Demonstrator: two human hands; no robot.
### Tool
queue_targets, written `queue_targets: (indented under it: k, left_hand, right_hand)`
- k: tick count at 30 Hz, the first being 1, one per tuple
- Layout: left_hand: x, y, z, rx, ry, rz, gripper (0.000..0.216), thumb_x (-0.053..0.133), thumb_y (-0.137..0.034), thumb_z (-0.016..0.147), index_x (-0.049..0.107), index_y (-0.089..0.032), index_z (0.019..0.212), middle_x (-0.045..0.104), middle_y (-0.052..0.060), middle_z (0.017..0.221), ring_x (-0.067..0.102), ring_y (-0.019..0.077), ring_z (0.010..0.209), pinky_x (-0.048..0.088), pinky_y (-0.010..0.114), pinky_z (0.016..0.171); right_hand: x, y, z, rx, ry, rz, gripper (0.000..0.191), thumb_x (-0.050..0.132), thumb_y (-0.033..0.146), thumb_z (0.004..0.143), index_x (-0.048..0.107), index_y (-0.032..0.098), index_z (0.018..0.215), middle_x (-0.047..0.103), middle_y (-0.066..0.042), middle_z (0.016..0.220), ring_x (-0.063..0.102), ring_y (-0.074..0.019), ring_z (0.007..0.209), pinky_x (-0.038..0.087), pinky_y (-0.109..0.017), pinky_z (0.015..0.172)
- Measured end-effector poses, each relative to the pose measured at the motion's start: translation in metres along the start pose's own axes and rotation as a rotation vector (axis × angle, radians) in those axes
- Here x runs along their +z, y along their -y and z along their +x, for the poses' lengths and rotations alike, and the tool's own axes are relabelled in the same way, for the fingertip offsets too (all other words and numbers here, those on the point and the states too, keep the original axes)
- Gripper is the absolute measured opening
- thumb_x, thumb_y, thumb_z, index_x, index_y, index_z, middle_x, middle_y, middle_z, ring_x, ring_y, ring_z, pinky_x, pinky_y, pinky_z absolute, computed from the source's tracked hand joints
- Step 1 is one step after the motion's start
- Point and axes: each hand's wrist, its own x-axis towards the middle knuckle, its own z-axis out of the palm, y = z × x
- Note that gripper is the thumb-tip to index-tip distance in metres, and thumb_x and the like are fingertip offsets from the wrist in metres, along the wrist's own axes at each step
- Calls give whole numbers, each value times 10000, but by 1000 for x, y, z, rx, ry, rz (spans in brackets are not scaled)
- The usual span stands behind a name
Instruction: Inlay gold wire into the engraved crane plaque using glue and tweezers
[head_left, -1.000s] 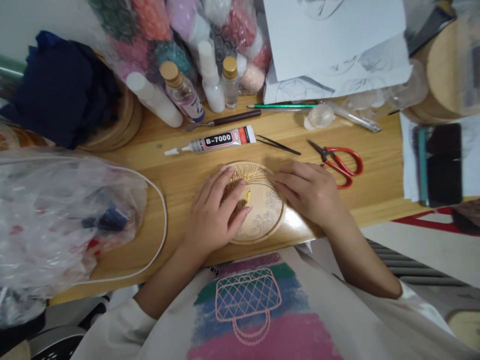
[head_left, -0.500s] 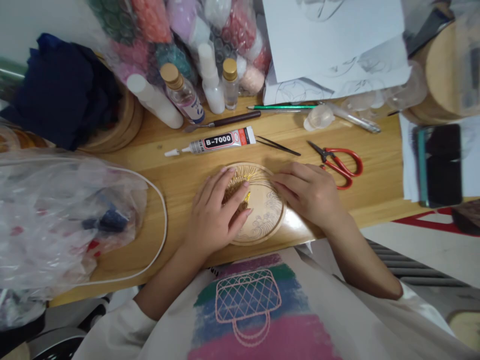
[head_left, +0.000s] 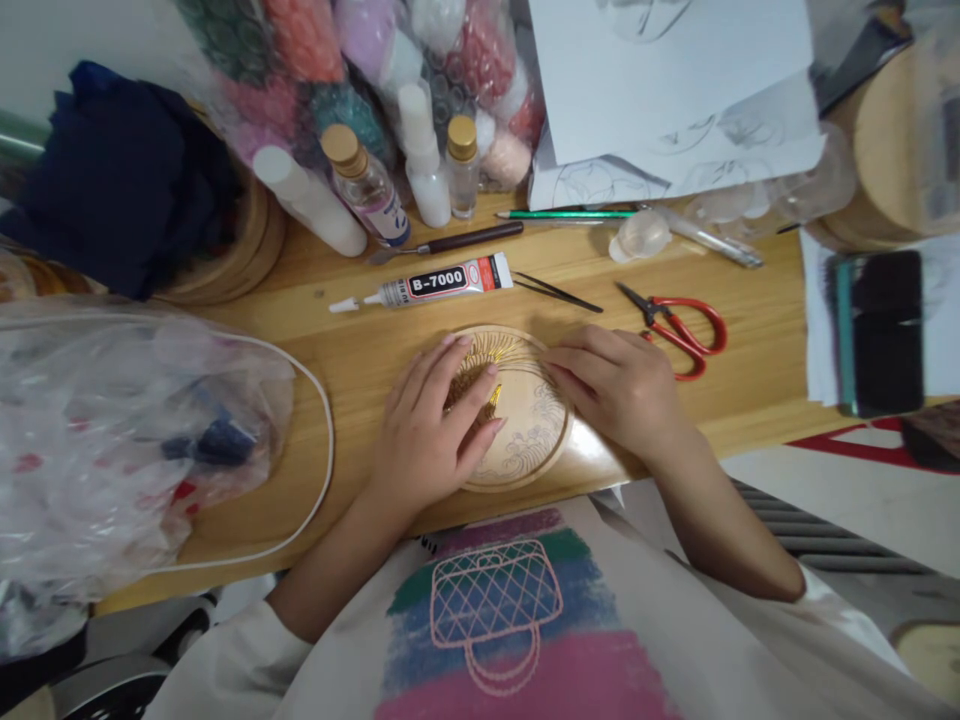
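A round wooden disc (head_left: pixel 534 420) with pencilled wave lines lies on the wooden table (head_left: pixel 360 340) right in front of me. Gold strips (head_left: pixel 480 362) fan out over its upper left part. My left hand (head_left: pixel 433 432) lies flat over the disc's left half, fingers stretched out and pressing on the gold strips. My right hand (head_left: pixel 616 387) rests on the disc's right rim, fingers extended and lying flat, holding nothing. A tube of B-7000 glue (head_left: pixel 442 283) and black tweezers (head_left: pixel 559 291) lie just beyond the disc.
Red scissors (head_left: pixel 681 326) lie right of my right hand. Bottles (head_left: pixel 365 185), a brown-handled tool (head_left: pixel 457 240), a green pencil (head_left: pixel 562 213) and sketch papers (head_left: pixel 675 90) sit at the back. A plastic bag (head_left: pixel 112 430) and white cord (head_left: pixel 321 400) fill the left, a phone (head_left: pixel 885 330) the right.
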Motion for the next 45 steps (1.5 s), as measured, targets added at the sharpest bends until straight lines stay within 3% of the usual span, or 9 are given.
queue_targets:
  k: [12,17,23,27,30,38,45]
  left_hand:
    - [1,1,-1,-21,-9,-32,420,578,-290,911,529,-139,1299,524,193,1387,473,341,1343,436,528,1080]
    - [-5,-4,5,-75,-2,3,339,554,-237,929,544,-152,1257,576,161,1342,518,306,1302,453,507,1068]
    - [-12,-17,24,-35,-1,8,210,519,-196,951,626,-160,1129,689,91,1052,609,241,1051,495,433,964]
    - [-10,-22,33,38,-58,52,141,518,-169,953,653,-186,917,675,28,830,584,186,813,495,359,811]
    - [-9,-22,37,83,-92,75,131,540,-155,941,646,-190,873,657,14,766,557,178,755,470,340,735]
    - [-10,-19,42,220,-92,100,170,543,-127,924,658,-184,812,651,7,739,576,172,728,474,344,733]
    - [-6,-15,41,166,-134,71,130,548,-162,930,651,-223,880,689,5,882,603,180,860,481,363,844]
  right_hand:
    - [0,-1,-1,35,23,88,218,530,255,963,732,173,952,717,-72,847,671,-179,760,510,-301,653]
    - [-5,-1,-3,11,-29,84,182,566,231,942,732,155,929,723,-78,842,672,-177,738,498,-296,621]
    - [-16,7,-5,1,-42,167,160,576,191,925,733,175,954,721,-60,845,670,-170,739,520,-296,638]
    - [-16,15,-8,19,-53,228,158,568,182,923,720,171,962,723,-73,879,670,-179,765,530,-307,660]
    - [-15,18,-9,43,-55,240,157,560,200,934,709,167,973,728,-72,887,666,-177,769,510,-307,657]
    - [-20,20,-9,9,-1,216,126,590,214,929,705,162,927,730,-33,769,630,-167,681,443,-315,654]
    - [-16,23,-6,123,0,311,114,586,187,905,680,153,850,690,-26,722,623,-150,658,438,-288,629]
